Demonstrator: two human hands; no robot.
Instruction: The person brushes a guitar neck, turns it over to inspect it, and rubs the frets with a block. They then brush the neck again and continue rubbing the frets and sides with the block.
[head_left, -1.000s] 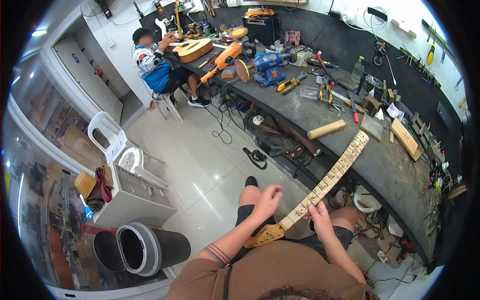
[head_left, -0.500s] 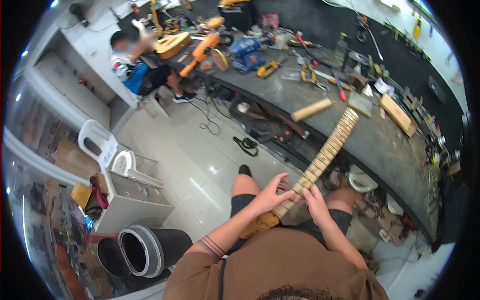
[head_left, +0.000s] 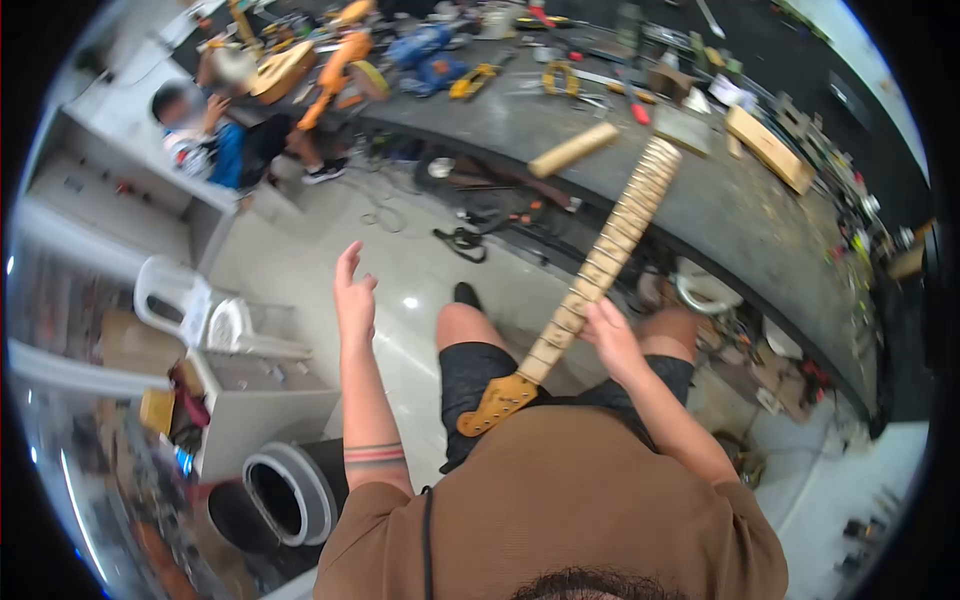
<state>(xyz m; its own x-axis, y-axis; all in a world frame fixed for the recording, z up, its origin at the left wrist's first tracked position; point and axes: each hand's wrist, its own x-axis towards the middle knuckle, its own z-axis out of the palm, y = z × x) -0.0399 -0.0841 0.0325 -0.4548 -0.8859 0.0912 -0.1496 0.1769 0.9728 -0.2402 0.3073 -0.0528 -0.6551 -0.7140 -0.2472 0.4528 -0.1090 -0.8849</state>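
A guitar neck (head_left: 597, 275) with a pale fretted fingerboard slants across my lap, its headstock (head_left: 497, 402) resting near my left thigh and its far end over the workbench edge. My right hand (head_left: 613, 340) grips the neck from the right side, around its lower middle; part of the fingers is hidden behind it. Out to the left, my left hand (head_left: 355, 300) is raised over the floor, apart from the neck. Its fingers are extended and hold nothing.
The dark workbench (head_left: 720, 220) carries a wooden cylinder (head_left: 573, 150), a wooden block (head_left: 768, 150) and many tools. Another person (head_left: 225, 140) sits at the far left by a guitar body (head_left: 281, 72). A white chair (head_left: 185, 305) and a bin (head_left: 290, 495) stand left.
My left hand has let go of the guitar neck and swung out to the left. My right hand still holds the neck, and the headstock is now uncovered. The camera view has shifted.
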